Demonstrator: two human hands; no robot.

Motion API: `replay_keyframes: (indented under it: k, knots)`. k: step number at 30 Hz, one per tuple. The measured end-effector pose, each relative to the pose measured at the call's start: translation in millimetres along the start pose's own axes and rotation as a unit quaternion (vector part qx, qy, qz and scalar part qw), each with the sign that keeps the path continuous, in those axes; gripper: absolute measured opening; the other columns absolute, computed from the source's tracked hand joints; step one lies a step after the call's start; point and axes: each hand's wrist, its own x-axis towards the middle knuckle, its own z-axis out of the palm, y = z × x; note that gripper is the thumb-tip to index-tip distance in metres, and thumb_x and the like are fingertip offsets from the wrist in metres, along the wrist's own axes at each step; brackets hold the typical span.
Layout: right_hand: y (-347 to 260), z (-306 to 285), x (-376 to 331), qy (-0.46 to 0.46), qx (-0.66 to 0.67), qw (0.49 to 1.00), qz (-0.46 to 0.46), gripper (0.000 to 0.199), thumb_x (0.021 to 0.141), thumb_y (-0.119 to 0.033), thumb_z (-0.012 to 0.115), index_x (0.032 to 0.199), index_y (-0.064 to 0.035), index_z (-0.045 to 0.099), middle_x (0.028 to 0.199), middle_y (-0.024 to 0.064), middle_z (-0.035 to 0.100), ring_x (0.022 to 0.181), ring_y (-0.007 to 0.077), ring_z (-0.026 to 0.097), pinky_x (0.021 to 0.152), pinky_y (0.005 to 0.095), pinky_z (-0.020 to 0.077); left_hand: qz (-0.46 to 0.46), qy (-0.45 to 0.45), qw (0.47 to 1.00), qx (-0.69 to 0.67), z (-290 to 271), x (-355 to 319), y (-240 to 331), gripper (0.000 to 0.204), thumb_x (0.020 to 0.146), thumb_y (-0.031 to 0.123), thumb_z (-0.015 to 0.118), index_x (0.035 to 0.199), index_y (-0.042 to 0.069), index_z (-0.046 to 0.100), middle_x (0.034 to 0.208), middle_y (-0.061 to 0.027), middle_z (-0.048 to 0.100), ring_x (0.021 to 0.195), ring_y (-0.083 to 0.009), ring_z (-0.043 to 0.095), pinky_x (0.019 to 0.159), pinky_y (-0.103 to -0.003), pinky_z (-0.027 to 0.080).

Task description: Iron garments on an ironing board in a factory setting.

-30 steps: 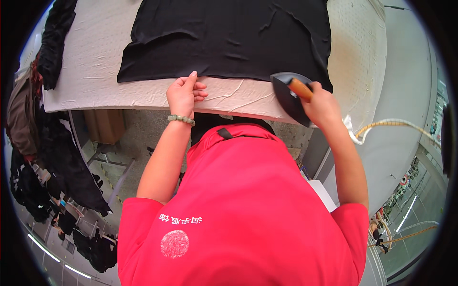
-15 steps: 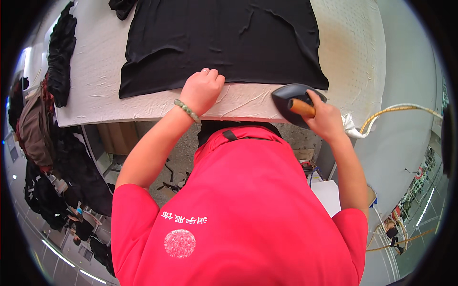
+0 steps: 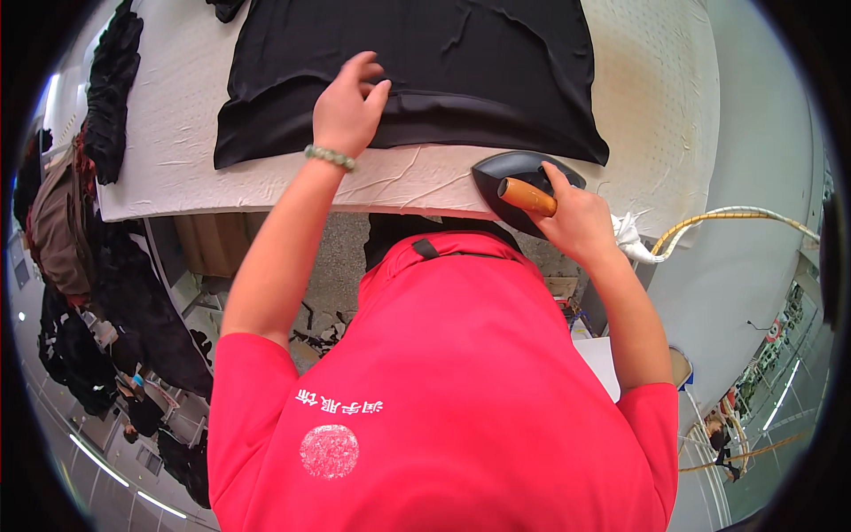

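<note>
A black garment (image 3: 417, 80) lies spread flat on a white padded ironing table (image 3: 177, 168). My left hand (image 3: 348, 105) rests on the garment's near hem with fingers spread, a green bead bracelet on the wrist. My right hand (image 3: 576, 213) grips the orange-brown handle of a dark iron (image 3: 519, 182), which sits on the table's front edge just below the garment's lower right corner.
A yellowish hose (image 3: 727, 217) runs from the iron's side off to the right. Dark clothes (image 3: 111, 89) lie piled at the table's left end, and more hang below it. Another person stands far off at the lower right.
My left hand has moved from the table's front edge up onto the garment's hem. The iron has stayed at the front edge, near the garment's corner.
</note>
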Motion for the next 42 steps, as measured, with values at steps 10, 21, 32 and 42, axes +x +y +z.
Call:
replay_keyframes:
  k: [10,21,32,42]
  knots:
    - [-15,-4,18,0.037,0.04,0.993,0.1,0.066,0.088,-0.041,0.075,0.139,-0.0054,0.054,0.096,0.0236,0.073,0.091,0.0425,0.07,0.078,0.0495,0.0553,-0.448,0.111,0.721,-0.516,22,-112,33,0.03,0.094,0.019,0.072,0.114,0.001,0.058,0.095,-0.0106,0.071,0.078,-0.0171,0.07,0.06,-0.027,0.054]
    - [-37,-8,35,0.017,0.001,0.996,0.089,0.062,0.09,-0.043,0.072,0.135,-0.0043,0.056,0.095,0.0246,0.073,0.092,0.0427,0.071,0.08,0.0504,0.0554,-0.478,-0.053,0.742,-0.467,43,-85,22,0.027,0.094,0.026,0.074,0.086,0.005,0.058,0.069,-0.0063,0.067,0.056,-0.0173,0.066,0.048,-0.026,0.05]
    - [-69,-6,57,-0.03,-0.033,0.999,0.024,0.053,0.089,-0.037,0.072,0.126,-0.002,0.058,0.087,0.023,0.072,0.086,0.0426,0.071,0.076,0.0496,0.0569,-0.478,-0.02,0.796,-0.371,42,-84,25,0.035,0.096,0.028,0.071,0.079,0.0,0.057,0.065,-0.0116,0.066,0.049,-0.0195,0.066,0.042,-0.026,0.049]
    - [-34,-11,46,0.009,-0.032,0.998,0.055,0.06,0.09,-0.042,0.072,0.132,-0.0019,0.057,0.093,0.0213,0.073,0.09,0.0416,0.071,0.077,0.0498,0.0566,-0.486,-0.035,0.763,-0.425,54,-85,40,0.031,0.095,0.025,0.072,0.084,-0.002,0.063,0.066,-0.0111,0.068,0.05,-0.0181,0.066,0.044,-0.026,0.049]
